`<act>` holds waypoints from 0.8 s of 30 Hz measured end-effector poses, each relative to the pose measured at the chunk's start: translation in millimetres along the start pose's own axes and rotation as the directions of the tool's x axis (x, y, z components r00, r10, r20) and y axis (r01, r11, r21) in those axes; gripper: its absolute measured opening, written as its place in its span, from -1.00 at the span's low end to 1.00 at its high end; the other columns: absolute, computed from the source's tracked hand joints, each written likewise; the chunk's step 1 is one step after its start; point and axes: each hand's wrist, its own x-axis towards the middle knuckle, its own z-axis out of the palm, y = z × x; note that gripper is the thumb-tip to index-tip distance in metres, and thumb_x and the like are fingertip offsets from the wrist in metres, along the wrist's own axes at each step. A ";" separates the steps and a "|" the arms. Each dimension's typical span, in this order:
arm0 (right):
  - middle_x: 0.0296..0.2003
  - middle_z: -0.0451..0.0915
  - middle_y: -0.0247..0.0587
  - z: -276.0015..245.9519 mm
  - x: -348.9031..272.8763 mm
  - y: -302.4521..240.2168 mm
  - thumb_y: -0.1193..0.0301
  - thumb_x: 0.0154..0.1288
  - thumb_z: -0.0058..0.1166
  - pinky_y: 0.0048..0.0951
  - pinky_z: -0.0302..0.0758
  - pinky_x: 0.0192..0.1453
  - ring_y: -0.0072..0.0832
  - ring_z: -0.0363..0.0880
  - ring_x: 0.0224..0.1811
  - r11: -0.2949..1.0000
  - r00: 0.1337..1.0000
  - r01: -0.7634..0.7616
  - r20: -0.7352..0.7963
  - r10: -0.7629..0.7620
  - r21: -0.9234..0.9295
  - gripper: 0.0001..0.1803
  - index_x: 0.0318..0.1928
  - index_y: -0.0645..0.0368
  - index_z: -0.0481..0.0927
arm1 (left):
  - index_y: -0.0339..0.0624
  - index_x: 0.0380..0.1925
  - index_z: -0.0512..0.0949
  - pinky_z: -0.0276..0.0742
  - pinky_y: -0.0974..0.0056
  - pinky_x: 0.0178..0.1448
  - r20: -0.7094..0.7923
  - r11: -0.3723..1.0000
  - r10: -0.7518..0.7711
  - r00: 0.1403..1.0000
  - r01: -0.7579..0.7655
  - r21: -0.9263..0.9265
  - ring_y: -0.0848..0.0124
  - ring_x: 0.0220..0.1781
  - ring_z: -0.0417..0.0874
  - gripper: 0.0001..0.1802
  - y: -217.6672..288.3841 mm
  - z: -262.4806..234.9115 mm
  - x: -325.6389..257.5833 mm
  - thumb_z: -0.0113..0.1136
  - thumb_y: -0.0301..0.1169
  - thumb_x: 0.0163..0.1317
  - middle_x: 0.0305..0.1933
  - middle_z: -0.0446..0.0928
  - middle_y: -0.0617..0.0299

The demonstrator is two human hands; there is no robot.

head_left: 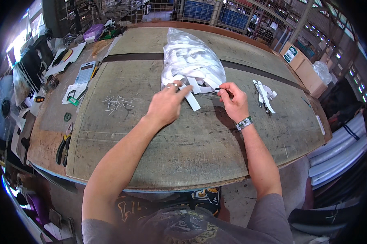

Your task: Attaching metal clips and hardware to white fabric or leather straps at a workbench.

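Strips, flat, white and narrow, fill a clear plastic bag lying on the far middle part of a worn, greenish-grey workbench. They are looped and crossed over one another in a loose tangle, packed tightly enough to bulge the bag out on both sides; its film is wrinkled and catches the light, narrowing to a peak at the far end. At the near end several strips come out, curling over each other, and one straight end, cut square, points toward the person and lies just in front of the bag.

The left hand reaches in from the near side, palm down, its fingers partly spread and bent over the strips at the bag's near end. The fingertips touch the strips, but whether they pinch one cannot be told. A ring sits on one finger.

The right hand is at the bag's near right corner, with fingers curled inward and the thumb closed against them around a slim dark item, whose tip points at the bag's edge; its kind is too small to tell. A patterned band circles that wrist.
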 end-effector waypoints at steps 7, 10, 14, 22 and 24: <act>-0.36 0.77 -0.22 -5.1 0.9 -6.2 0.49 0.47 0.14 -0.47 0.65 -0.27 -0.56 0.75 -0.35 0.999 0.999 -0.039 -0.022 0.039 0.030 -0.86 -0.05 0.29 0.63 | -0.15 -0.06 0.64 0.58 0.05 0.25 0.054 0.992 0.116 0.992 -0.119 0.043 0.10 0.16 0.65 -0.80 -4.9 -3.9 7.0 0.26 -0.39 0.36 0.27 0.49 0.09; -0.35 0.77 -0.19 -8.1 2.8 -3.5 0.51 0.47 0.14 -0.47 0.67 -0.26 -0.54 0.76 -0.35 0.999 0.998 -0.032 -0.048 0.033 0.027 -0.86 -0.05 0.29 0.63 | -0.20 -0.10 0.62 0.58 0.09 0.19 -0.025 0.985 0.081 0.996 -0.084 -0.150 0.10 0.08 0.65 -0.84 -8.3 -16.4 11.8 0.26 -0.43 0.37 0.07 0.58 0.07; -0.34 0.78 -0.16 -11.1 8.0 -4.0 0.52 0.46 0.14 -0.45 0.64 -0.27 -0.49 0.78 -0.32 0.998 0.997 -0.051 -0.061 0.052 0.027 -0.87 -0.06 0.29 0.64 | -0.22 -0.12 0.57 0.57 0.31 -0.10 -0.120 0.792 -0.239 0.963 0.122 -0.598 0.42 -0.20 0.64 -0.90 -11.6 -33.1 26.2 0.19 -0.42 0.50 -0.14 0.72 0.15; -0.31 0.75 0.02 -15.6 5.2 -0.1 0.45 0.39 0.19 -0.28 0.63 -0.18 -0.17 0.79 -0.27 0.998 0.991 0.067 -0.118 -0.069 -0.018 -0.83 -0.11 0.30 0.64 | -0.24 -0.09 0.52 0.52 0.40 -0.23 -0.002 0.375 -0.524 0.852 0.229 -0.898 0.55 -0.34 0.62 -0.75 -5.7 -82.9 80.0 0.04 -0.26 0.63 -0.12 0.77 0.04; -0.31 0.75 0.01 -18.9 4.7 2.8 0.45 0.39 0.19 -0.28 0.62 -0.17 -0.16 0.79 -0.26 0.998 0.988 0.066 -0.137 -0.068 -0.018 -0.84 -0.11 0.29 0.65 | -0.26 -0.08 0.52 0.51 0.39 -0.23 -0.017 0.426 -0.520 0.854 0.242 -0.872 0.54 -0.35 0.60 -0.74 0.5 -91.1 86.3 0.06 -0.26 0.62 -0.18 0.76 0.08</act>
